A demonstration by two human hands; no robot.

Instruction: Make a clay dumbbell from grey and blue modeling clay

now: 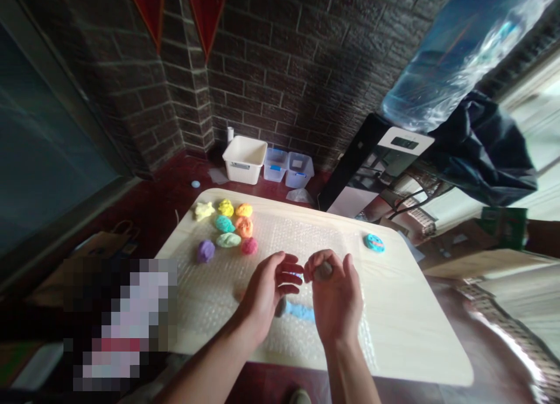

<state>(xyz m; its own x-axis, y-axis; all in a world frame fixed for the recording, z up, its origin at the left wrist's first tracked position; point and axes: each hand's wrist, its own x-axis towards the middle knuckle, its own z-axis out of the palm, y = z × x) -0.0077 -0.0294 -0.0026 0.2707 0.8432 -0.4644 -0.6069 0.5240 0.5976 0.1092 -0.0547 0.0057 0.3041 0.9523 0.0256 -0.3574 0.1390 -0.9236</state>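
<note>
Right hand: The person's right hand [336, 299] cups a grey clay lump [324, 270], fingers curled over it and thumb pressed against it.

Left hand: The left hand [266, 290] is raised and open beside it, fingers [291, 277] slightly spread, holding nothing visible.

Hands: Apart, with a narrow gap between the left fingertips and the right hand.

Below the hands: A grey clay ball [280, 306] sits on bubble wrap [210, 293], touching a pale blue clay strip [301, 312], just under the gap between the wrists.

Clay lineup: Eight lumps sit on the bubble wrap, up and left of the hands: a yellow star [203, 210], a yellow lump [226, 207], two orange lumps [244, 210], a teal lump [224, 223], a green lump [228, 239], a pink lump [249, 245] and a purple lump [205, 250].

Far right: A teal clay disc [374, 242] with red markings lies on the bare pale wood table [406, 328], well apart from the hands.

Beyond the table: A white plastic basket [244, 159] and two clear plastic bins [275, 164] stand on a red floor [153, 208] against a dark brick wall [280, 60], under red pennants [206, 13].

Right background: A large blue water jug [455, 54] hangs above a dark cloth [485, 153].
</note>
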